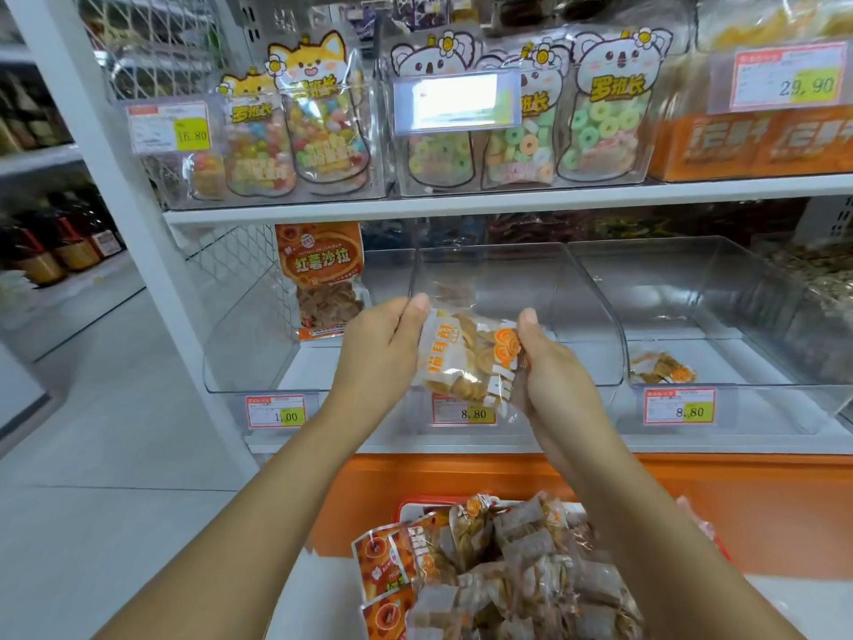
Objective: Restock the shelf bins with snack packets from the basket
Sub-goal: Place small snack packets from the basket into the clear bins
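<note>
A snack packet [466, 358] sits between both hands, raised in front of the middle bin [577, 288] on the lower shelf [461, 443]. The left hand [378, 348] pinches its left edge with the thumb on top, and the right hand [549, 362] grips its right edge, fingers curled behind. The packet is clear with white and orange print, and ring-shaped crisps show through it.

The bins are clear plastic and stand side by side on a white shop shelf with an orange base below. A pale tiled floor [92, 408] runs off to the left, where dark bottles [55, 251] stand on another rack.

The left bin [249, 353] holds one upright orange packet [318, 274]. The right bin [692, 279] has a single small packet [662, 369] lying flat near its front. Price tags [464, 411] hang along the bin fronts. The upper shelf [461, 203] carries bags of coloured sweets [323, 127]. Low in view, under the forearms, the basket [406, 505] shows a red rim and is heaped with more packets [507, 570].
</note>
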### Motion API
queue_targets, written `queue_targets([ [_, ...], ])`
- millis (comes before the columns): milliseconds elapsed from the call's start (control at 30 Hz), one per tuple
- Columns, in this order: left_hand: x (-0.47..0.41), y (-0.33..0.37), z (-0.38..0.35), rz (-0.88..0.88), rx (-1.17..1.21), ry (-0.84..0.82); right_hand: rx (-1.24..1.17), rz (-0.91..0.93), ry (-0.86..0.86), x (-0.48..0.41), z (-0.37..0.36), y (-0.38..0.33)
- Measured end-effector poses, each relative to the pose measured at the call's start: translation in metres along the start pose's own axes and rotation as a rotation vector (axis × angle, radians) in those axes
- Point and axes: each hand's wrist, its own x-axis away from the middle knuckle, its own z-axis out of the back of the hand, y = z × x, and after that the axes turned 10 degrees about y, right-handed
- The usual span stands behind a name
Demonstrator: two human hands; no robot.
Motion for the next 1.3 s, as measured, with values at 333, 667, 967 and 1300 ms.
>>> queue_targets([
  [333, -0.022, -0.004, 0.043, 0.211, 0.310, -0.320, 0.483, 0.128, -0.751, -0.013, 0.004, -0.043],
  [667, -0.021, -0.051, 0.016, 0.301, -0.144, 0.019, 0.687, 0.006, -0.572, -0.077, 0.017, -0.056],
  [967, -0.013, -0.053, -0.007, 0.240, -0.401, -0.243, 0.686, -0.041, -0.149, -0.152, -0.001, 0.014],
  [1300, -0.014, -0.057, -0.008, 0.242, -0.396, -0.279, 0.895, -0.127, -0.027, -0.187, -0.024, 0.054],
])
